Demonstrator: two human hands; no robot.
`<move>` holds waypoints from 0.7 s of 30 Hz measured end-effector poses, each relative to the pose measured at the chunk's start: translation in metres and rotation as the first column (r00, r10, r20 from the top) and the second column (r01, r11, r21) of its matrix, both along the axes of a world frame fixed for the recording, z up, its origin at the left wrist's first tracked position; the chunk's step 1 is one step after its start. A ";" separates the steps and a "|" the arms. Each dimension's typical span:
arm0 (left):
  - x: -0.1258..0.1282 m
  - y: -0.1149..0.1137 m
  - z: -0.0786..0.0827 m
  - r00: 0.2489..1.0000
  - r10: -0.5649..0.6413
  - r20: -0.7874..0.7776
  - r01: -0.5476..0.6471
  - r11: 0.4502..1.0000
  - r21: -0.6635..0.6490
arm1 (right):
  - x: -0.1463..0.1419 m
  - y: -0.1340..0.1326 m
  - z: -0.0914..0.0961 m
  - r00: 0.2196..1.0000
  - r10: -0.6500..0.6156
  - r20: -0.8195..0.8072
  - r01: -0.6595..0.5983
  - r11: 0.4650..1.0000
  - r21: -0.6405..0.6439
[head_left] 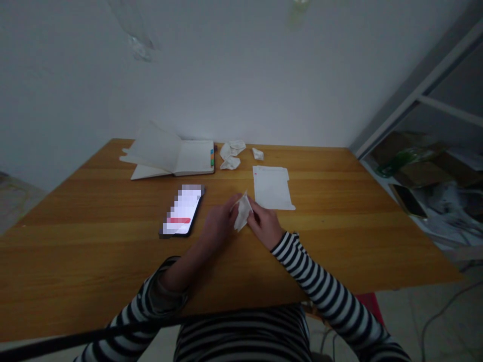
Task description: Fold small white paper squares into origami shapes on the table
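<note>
Between my two hands is a small folded piece of white paper (243, 213), its pointed tip facing up and away from me. My left hand (222, 219) pinches it along its left side. On the right edge, the thumb and fingers of my right hand (265, 221) are closed on the same paper. The fingertips are partly hidden behind it. Just beyond my right hand a flat white sheet (272, 188) with uneven edges lies on the wooden table (320, 251). To the left of my left hand rests a phone (183, 211) with its screen lit.
At the back left an open notebook (196, 157) has raised pages and coloured tabs. Crumpled papers (231, 151) and a smaller crumpled piece (258, 154) lie near the wall. Right of the table, a shelf holds cardboard boxes (422, 168) and a dark-screened phone-like device (407, 200).
</note>
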State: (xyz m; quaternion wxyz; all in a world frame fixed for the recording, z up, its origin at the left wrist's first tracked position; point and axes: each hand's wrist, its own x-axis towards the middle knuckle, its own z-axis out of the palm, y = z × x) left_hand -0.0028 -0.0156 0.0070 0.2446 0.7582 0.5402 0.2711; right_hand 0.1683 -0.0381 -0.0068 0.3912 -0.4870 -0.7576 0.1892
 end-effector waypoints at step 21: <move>0.002 -0.001 0.005 0.779 0.070 0.623 -0.036 0.997 -0.067 | -0.006 -0.005 0.000 0.823 0.061 -0.565 -0.097 0.995 -0.034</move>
